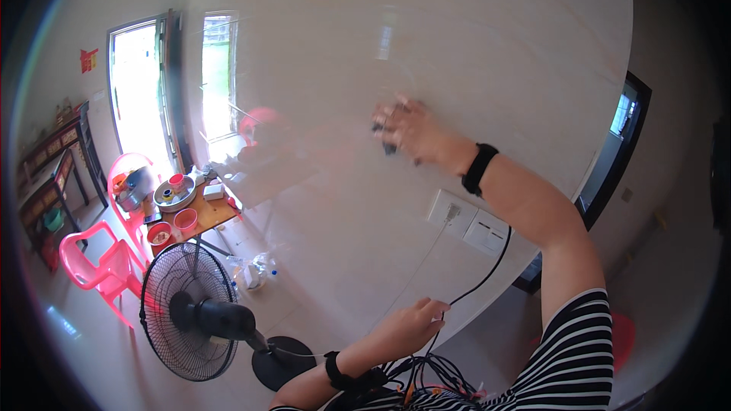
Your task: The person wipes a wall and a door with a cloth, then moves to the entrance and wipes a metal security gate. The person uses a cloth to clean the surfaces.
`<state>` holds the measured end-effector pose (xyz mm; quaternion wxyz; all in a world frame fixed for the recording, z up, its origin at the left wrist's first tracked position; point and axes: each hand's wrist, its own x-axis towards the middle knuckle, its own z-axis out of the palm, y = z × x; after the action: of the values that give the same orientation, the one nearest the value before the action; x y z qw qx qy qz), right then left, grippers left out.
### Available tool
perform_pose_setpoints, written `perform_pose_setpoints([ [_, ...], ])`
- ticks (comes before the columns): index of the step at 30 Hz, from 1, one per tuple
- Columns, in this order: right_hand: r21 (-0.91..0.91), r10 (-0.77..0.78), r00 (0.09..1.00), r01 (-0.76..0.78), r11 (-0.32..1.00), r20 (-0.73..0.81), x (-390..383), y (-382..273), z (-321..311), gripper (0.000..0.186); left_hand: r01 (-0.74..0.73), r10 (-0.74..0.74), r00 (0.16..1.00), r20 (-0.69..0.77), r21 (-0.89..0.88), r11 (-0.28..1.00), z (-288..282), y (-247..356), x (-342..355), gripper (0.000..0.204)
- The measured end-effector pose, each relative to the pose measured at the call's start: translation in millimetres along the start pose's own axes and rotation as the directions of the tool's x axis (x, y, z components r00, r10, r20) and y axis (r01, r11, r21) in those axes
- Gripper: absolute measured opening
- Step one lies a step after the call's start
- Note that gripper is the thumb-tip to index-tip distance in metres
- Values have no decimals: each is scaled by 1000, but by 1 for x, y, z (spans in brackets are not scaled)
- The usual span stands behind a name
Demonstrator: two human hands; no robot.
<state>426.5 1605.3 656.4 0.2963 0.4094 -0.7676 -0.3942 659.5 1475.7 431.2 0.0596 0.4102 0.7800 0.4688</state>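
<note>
Black cable [499, 262] — in left hand [411, 327].

Hard white daylight comes in at the doorway [135, 87] on my left, burnt out so far that almost nothing outside shows; the bright upright panel [219, 76] beside it glares nearly as much (opening or reflection, I cannot tell). The glossy wall [487, 30] before me is softly, greyly lit and carries hazy pink reflections. My right grip [411, 128] is smeared by motion blur, while my left grip [410, 327] looks crisper. The light falls off toward the right. Straight edges bow near the rim, which sinks to black, with a rainbow fringe at far left.
</note>
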Motion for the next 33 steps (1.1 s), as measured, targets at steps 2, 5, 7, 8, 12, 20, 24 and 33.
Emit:
perform_pose_setpoints([
  [2,16,120,983,-119,993,-142,10,36,-11,78,16,-16,1000,-4,17,1000,1,-2,-4,29],
  [5,-31,483,799,-527,849,-357,20,109,-48,78,10,-8,999,-33,55,998,0,-8,-9,28],
  [7,-249,510,611,-754,608,-606,4,149,-79,90,5,-2,999,-36,67,998,-2,-13,-11,28],
  [8,-198,571,483,-850,488,-664,2,163,-91,76,9,-7,999,-36,74,997,-4,-16,-12,28],
  [12,-73,497,309,-896,438,-811,14,180,-98,50,29,-28,999,-22,61,998,-11,-20,-17,27],
  [20,-265,311,850,-445,855,-425,100,84,2,39,10,-9,1000,-20,29,1000,-9,-24,-20,26],
  [24,-202,107,916,-198,959,-387,99,28,31,39,2,-2,1000,12,25,1000,-13,-30,-26,27],
  [33,-240,483,702,-665,707,-523,-43,160,-96,51,-40,36,997,67,56,998,-24,-14,-4,28],
])
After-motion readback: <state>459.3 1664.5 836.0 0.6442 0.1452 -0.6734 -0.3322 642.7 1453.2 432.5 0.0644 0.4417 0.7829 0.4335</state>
